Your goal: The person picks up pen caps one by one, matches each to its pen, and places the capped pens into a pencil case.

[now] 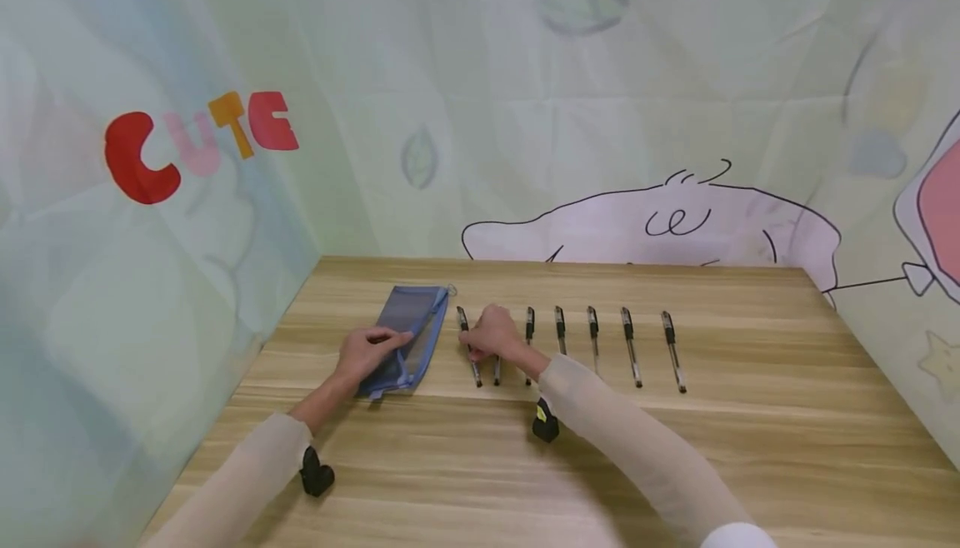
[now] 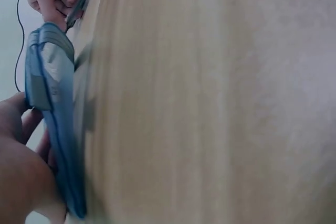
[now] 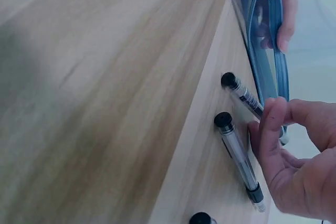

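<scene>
Pens (image 1: 632,346), slim, clear-barrelled and black-capped, lie in a row on the streaky wood-grained table (image 1: 435,465) beside a soft blue mesh pouch (image 1: 405,313) with its mouth gaping, whose edge the left hand (image 1: 367,352) pinches, while the right hand (image 1: 495,334), fingers curled, grips the leftmost pen (image 3: 244,94).

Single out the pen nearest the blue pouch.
The leftmost pen in the head view, with the right hand on it; the other pens lie farther right of the pouch.
</scene>
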A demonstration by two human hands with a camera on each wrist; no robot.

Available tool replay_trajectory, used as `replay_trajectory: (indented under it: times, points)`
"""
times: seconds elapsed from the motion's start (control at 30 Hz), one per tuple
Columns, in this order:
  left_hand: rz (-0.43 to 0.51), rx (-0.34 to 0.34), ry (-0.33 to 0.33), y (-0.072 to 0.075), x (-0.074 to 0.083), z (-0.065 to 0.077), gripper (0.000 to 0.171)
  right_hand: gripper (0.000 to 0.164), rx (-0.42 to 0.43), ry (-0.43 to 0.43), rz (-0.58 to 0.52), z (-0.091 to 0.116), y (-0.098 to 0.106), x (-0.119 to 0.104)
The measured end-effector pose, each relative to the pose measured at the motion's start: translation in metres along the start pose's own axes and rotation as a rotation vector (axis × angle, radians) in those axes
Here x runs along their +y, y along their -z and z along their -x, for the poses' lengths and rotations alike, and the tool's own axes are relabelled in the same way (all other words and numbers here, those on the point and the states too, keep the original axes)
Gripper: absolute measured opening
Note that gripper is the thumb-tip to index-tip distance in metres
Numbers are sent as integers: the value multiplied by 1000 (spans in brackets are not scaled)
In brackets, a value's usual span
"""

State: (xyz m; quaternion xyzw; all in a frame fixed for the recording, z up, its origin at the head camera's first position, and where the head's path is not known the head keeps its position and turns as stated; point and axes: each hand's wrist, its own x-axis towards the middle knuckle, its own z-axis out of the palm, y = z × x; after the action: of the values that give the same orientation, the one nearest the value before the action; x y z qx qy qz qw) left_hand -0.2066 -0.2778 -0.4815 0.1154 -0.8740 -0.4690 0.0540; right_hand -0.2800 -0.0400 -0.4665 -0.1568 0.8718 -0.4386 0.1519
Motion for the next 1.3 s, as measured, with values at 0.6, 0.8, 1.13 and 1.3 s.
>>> replay_trajectory:
  times: [0.6, 0.8, 1.13, 1.3]
  points:
    - [170, 27, 96, 2, -2, -1, 40, 26, -186, -58, -497, 0, 3, 9]
    - [159, 38, 89, -2, -4, -2, 37, 25, -208, -101, -647, 2, 2, 8]
    - [149, 29, 71, -13, -2, -6, 38, 29, -42, -113, -726, -11, -11, 6]
    - [160, 57, 82, -10, -4, -3, 39, 23, 0, -93, -716, -18, -35, -5]
